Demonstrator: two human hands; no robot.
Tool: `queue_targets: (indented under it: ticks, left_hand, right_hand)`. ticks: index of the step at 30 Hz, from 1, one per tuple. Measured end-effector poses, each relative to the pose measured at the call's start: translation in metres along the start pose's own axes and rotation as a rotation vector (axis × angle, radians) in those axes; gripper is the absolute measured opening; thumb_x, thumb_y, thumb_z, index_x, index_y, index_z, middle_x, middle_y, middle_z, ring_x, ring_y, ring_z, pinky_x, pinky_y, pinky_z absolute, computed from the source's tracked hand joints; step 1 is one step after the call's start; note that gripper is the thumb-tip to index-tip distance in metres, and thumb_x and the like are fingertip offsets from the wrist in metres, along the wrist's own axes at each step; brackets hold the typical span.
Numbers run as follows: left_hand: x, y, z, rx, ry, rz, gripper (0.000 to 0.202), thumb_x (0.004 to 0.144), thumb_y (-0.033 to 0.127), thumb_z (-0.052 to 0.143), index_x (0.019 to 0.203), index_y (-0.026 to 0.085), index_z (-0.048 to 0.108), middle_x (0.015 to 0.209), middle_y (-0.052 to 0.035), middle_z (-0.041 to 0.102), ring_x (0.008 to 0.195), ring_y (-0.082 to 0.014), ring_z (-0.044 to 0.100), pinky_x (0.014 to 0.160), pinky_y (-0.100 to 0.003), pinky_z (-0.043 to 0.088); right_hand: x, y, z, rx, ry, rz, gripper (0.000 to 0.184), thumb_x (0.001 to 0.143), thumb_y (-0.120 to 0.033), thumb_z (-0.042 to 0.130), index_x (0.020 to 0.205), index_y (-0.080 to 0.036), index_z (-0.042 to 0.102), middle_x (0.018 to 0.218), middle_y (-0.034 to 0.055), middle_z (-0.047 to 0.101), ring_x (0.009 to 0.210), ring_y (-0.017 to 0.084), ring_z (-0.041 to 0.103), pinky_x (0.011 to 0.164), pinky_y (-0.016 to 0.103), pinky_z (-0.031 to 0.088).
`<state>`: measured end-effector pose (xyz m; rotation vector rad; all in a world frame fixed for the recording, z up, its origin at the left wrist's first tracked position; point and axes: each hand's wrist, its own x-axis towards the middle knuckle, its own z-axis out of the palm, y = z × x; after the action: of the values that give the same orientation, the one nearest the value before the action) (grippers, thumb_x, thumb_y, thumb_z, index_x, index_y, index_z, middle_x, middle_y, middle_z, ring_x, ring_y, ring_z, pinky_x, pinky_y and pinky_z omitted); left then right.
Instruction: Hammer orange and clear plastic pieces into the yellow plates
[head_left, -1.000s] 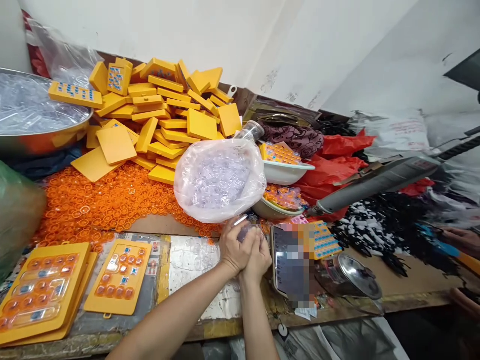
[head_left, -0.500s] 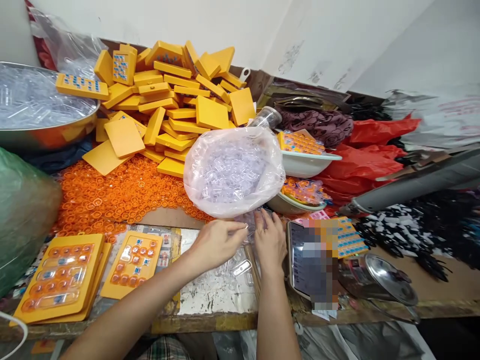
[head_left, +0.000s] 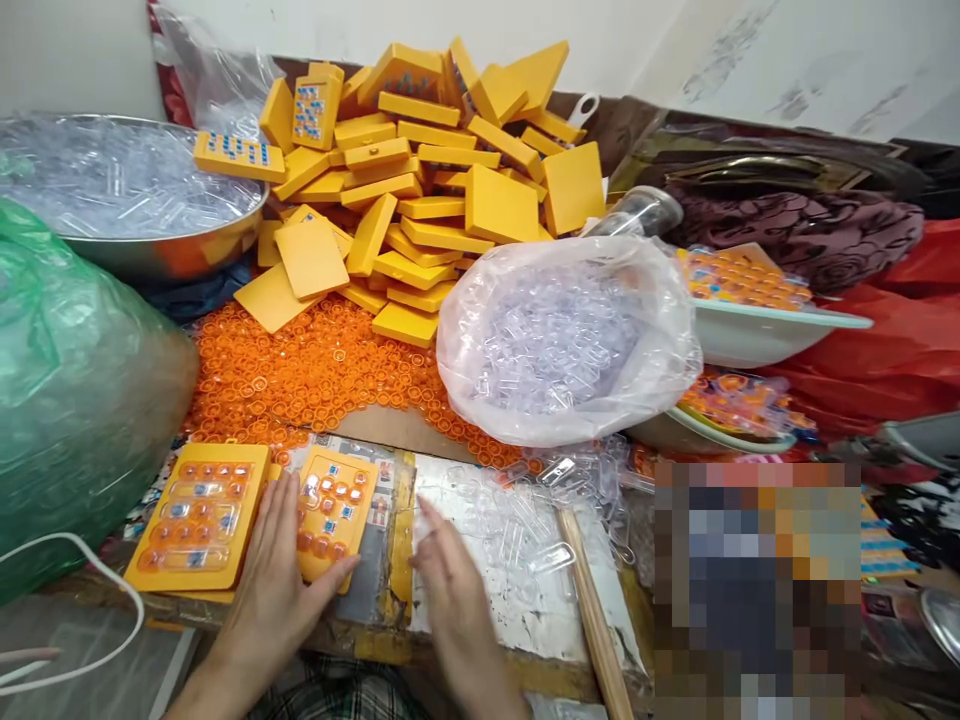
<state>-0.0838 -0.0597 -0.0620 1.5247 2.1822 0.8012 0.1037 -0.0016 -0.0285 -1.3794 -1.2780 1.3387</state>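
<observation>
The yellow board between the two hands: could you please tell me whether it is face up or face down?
Face up: the yellow board shows round orange pieces and blue pieces beside the left hand.

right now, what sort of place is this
Probably a small assembly workshop: there are heaped yellow cases, a spread of loose orange rings and a bag of clear plastic pieces.

The bench (head_left: 367,642) bears yellow panels (head_left: 202,520), orange rings (head_left: 300,365).
</observation>
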Motion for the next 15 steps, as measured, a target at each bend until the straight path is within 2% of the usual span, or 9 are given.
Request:
queue_targets:
  ticks: [1, 3, 6, 8, 11, 13, 15]
  left_hand:
    - [0.003, 0.001, -0.001, -0.010, -0.002, -0.020, 0.094, 0.079, 0.048, 0.059, 0.150, 0.020, 0.004, 0.156, -0.0159, 0.021, 0.144, -0.0295, 0.017, 0.114, -0.053, 0.023]
    - [0.007, 0.003, -0.003, -0.049, -0.025, -0.052, 0.089, 0.080, 0.049, 0.057, 0.149, 0.018, 0.010, 0.155, -0.0159, 0.023, 0.143, -0.0294, 0.018, 0.114, -0.053, 0.022]
    - [0.003, 0.010, 0.001, -0.207, -0.097, -0.090, 0.081, 0.081, 0.046, 0.058, 0.147, 0.018, 0.021, 0.153, -0.0143, 0.030, 0.142, -0.0288, 0.024, 0.114, -0.049, 0.026]
    - [-0.001, 0.017, 0.007, -0.412, -0.143, -0.145, 0.078, 0.080, 0.043, 0.060, 0.145, 0.019, 0.025, 0.148, -0.0139, 0.038, 0.136, -0.0274, 0.037, 0.110, -0.045, 0.035]
    - [0.001, 0.027, 0.015, -0.718, -0.127, -0.320, 0.076, 0.076, 0.042, 0.065, 0.140, 0.016, 0.033, 0.134, -0.0155, 0.053, 0.116, -0.0255, 0.057, 0.094, -0.039, 0.051]
    - [0.010, 0.033, 0.016, -0.808, -0.134, -0.436, 0.070, 0.075, 0.043, 0.066, 0.134, 0.012, 0.043, 0.120, -0.0152, 0.060, 0.100, -0.0239, 0.063, 0.083, -0.036, 0.055]
    - [0.019, 0.039, 0.015, -0.820, -0.182, -0.469, 0.067, 0.072, 0.042, 0.070, 0.128, 0.011, 0.050, 0.108, -0.0126, 0.063, 0.088, -0.0218, 0.065, 0.076, -0.035, 0.056]
  right_hand:
    - [-0.008, 0.008, 0.017, 0.007, -0.061, 0.027, 0.035, 0.084, -0.044, 0.059, 0.117, -0.035, 0.065, 0.123, 0.0020, 0.063, 0.119, 0.028, 0.053, 0.102, 0.046, 0.040]
    - [-0.016, 0.020, 0.042, 0.071, -0.057, 0.047, 0.036, 0.085, -0.044, 0.057, 0.118, -0.031, 0.064, 0.123, 0.0041, 0.062, 0.121, 0.025, 0.052, 0.106, 0.042, 0.037]
    - [-0.014, 0.029, 0.054, 0.174, 0.056, 0.061, 0.037, 0.086, -0.046, 0.056, 0.118, -0.027, 0.059, 0.112, 0.0059, 0.064, 0.110, 0.022, 0.058, 0.099, 0.039, 0.044]
    - [-0.009, 0.033, 0.048, 0.222, 0.145, 0.078, 0.037, 0.086, -0.045, 0.056, 0.117, -0.026, 0.053, 0.104, 0.0044, 0.064, 0.100, 0.019, 0.062, 0.091, 0.036, 0.050]
    - [-0.003, 0.040, 0.028, 0.275, 0.249, 0.100, 0.035, 0.083, -0.042, 0.062, 0.111, -0.025, 0.051, 0.103, 0.0034, 0.066, 0.098, 0.017, 0.064, 0.087, 0.033, 0.052]
    - [-0.001, 0.046, 0.017, 0.297, 0.272, 0.102, 0.034, 0.081, -0.040, 0.066, 0.107, -0.024, 0.054, 0.106, 0.0051, 0.067, 0.099, 0.018, 0.065, 0.086, 0.034, 0.053]
    - [-0.002, 0.054, 0.013, 0.311, 0.285, 0.082, 0.032, 0.079, -0.040, 0.068, 0.104, -0.023, 0.058, 0.112, 0.0073, 0.068, 0.100, 0.019, 0.065, 0.087, 0.036, 0.053]
